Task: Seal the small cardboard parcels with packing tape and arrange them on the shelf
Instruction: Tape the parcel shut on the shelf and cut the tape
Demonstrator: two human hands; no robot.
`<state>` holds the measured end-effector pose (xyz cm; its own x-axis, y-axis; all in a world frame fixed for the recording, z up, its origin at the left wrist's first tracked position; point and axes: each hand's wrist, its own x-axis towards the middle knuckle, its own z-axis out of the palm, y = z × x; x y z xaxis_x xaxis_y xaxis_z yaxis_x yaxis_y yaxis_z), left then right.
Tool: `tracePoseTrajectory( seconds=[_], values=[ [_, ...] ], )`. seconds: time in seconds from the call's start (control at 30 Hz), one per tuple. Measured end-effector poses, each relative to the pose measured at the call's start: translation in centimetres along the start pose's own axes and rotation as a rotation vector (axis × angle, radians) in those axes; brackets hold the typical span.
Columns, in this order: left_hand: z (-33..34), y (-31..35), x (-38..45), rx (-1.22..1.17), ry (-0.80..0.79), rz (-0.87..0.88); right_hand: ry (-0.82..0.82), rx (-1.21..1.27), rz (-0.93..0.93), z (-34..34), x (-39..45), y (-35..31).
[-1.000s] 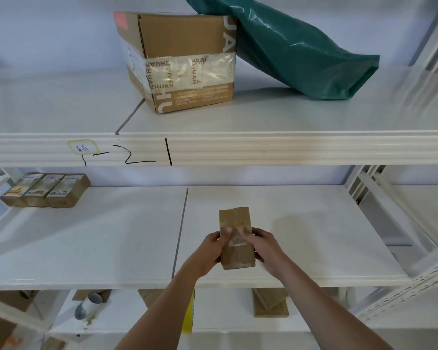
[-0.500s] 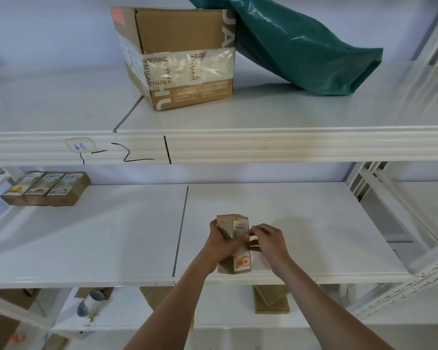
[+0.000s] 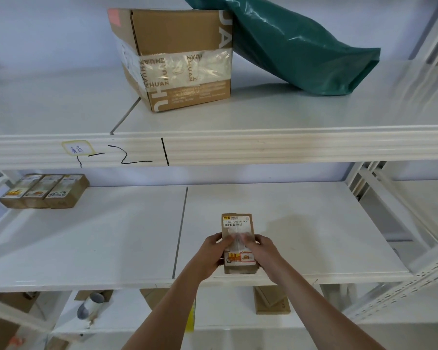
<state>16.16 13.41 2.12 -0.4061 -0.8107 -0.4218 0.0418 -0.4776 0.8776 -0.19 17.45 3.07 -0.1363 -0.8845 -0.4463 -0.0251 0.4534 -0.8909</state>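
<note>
A small brown cardboard parcel (image 3: pixel 237 224) with a barcode label facing me is held over the front of the white middle shelf (image 3: pixel 314 223). Clear tape runs across its middle. My left hand (image 3: pixel 213 251) grips its left side and my right hand (image 3: pixel 261 251) grips its right side, with both thumbs pressing on the tape band. Three similar small parcels (image 3: pixel 44 190) lie side by side at the far left of the same shelf.
On the upper shelf stand a large taped carton (image 3: pixel 177 59) and a green plastic bag (image 3: pixel 301 44) leaning on it. Below the middle shelf are another small carton (image 3: pixel 271 300) and a roll-like object (image 3: pixel 90 304). A white upright frame (image 3: pixel 390 223) stands at right.
The parcel has been turned so its labelled face points up at me. My right hand has closed back onto its right side, and both thumbs now press the tape.
</note>
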Motion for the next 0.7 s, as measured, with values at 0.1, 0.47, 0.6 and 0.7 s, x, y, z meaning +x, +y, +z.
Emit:
tracePoseTrajectory(
  seconds=[0.1, 0.47, 0.6, 0.7],
  values=[
    [0.2, -0.1, -0.1, 0.018, 0.052, 0.051, 0.011, 0.02, -0.045, 0.3, -0.1, -0.4],
    [0.3, -0.7, -0.3, -0.136, 0.151, -0.019, 0.235, -0.152, 0.056, 0.2, 1.0, -1.0],
    [0.5, -0.6, -0.7, 0.019, 0.066, -0.106, -0.018, 0.153, 0.222, 0.9, 1.5, -0.9],
    [0.8, -0.6, -0.4, 0.084, 0.074, -0.166, -0.174, 0.134, 0.23, 1.1, 1.2, -0.9]
  ],
)
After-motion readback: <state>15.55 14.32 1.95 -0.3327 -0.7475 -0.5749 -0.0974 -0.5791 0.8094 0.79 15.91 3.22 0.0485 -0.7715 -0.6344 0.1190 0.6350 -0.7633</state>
